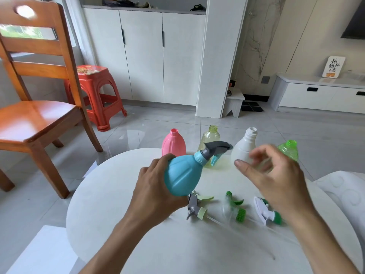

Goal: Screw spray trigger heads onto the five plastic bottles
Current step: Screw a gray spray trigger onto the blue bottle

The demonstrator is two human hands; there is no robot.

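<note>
My left hand (156,186) grips a blue bottle (182,174), tilted to the right above the round white table (122,194). A grey trigger head (216,148) with a blue lever sits on its neck. My right hand (274,175) hovers blurred just right of that head, fingers loosely spread, holding nothing. Standing capless along the table's far edge are a pink bottle (173,143), a clear yellow bottle (211,137), a white bottle (245,145) and a green bottle (289,149). Three loose trigger heads lie near me: grey and pale green (196,208), clear and green (235,206), white and green (266,212).
A wooden chair (33,117) stands to the left on the tiled floor, with a red plastic stool (96,93) behind it. White cabinets line the far wall. A pale cushion (343,192) lies at the table's right side.
</note>
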